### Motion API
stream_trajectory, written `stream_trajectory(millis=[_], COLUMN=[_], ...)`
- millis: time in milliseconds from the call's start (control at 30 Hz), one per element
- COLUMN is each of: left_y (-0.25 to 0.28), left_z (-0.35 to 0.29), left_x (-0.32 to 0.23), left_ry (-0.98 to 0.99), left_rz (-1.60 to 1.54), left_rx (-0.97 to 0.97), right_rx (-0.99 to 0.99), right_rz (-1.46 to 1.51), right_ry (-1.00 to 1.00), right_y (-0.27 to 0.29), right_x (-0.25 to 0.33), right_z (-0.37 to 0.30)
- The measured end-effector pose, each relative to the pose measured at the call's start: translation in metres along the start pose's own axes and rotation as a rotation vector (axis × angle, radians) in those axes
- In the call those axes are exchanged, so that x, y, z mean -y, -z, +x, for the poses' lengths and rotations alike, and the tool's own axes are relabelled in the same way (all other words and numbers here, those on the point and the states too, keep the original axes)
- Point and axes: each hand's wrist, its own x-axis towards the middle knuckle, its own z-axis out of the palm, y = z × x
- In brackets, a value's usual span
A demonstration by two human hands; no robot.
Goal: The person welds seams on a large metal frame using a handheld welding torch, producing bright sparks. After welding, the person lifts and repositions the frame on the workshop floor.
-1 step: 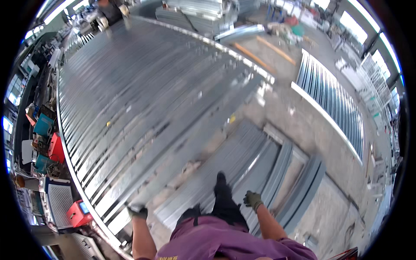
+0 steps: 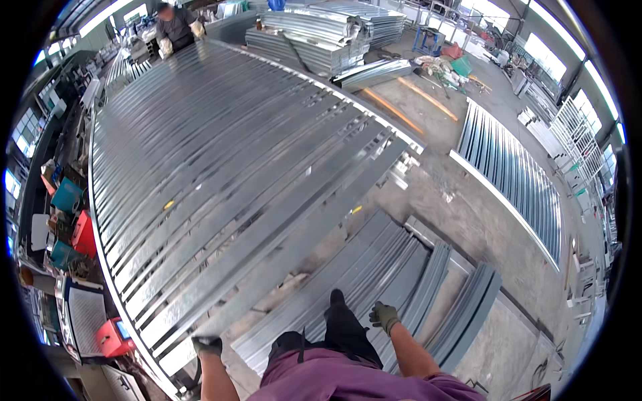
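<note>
My left hand (image 2: 208,345), in a dark glove, is beside the near left end of a large metal panel (image 2: 267,250) built of many parallel grey slats. It is next to the end of the nearest slat; the fingers are mostly hidden, and whether they touch it I cannot tell. My right hand (image 2: 384,317), in a greenish glove, hangs over stacked grey metal channels (image 2: 361,250). Its fingers are loosely bent, with nothing visible in them. My dark-trousered leg (image 2: 344,327) is between the hands, over the channels.
Another person (image 2: 175,30) with pale gloves stands at the panel's far end. More bundled metal profiles (image 2: 304,50) lie beyond it. A smaller slatted panel (image 2: 511,174) rests on the floor at right. Red machine (image 2: 114,337) stands by the left edge.
The view has tilted and steadied, so the panel and far objects sit lower in it. My hands stay in nearly the same places; the other person shows more fully.
</note>
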Motion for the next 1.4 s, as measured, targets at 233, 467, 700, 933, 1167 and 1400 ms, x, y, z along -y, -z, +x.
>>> stream_trajectory(millis=[233, 467, 700, 933, 1167, 1400], left_y=[0.02, 0.026, 0.075, 0.05, 0.048, 0.043], left_z=[0.007, -0.005, -0.013, -0.015, -0.012, -0.005], left_x=[-0.005, 0.007, 0.035, 0.038, 0.039, 0.048], left_ry=[-0.396, -0.579, -0.524, -0.516, -0.585, -0.621], left_rz=[-0.047, -0.047, 0.006, 0.051, -0.135, -0.154], left_rx=[-0.637, -0.497, -0.451, -0.534, -0.698, -0.763], right_rx=[0.236, 0.186, -0.373, -0.382, 0.177, 0.155], right_rz=[0.21, 0.453, 0.353, 0.175, 0.214, 0.171], right_ry=[0.007, -0.032, 0.125, 0.08, -0.074, -0.105], right_y=[-0.06, -0.158, -0.182, -0.141, -0.118, -0.138], right_x=[0.227, 0.357, 0.334, 0.316, 0.331, 0.356], right_z=[0.091, 0.095, 0.204, 0.265, 0.218, 0.165])
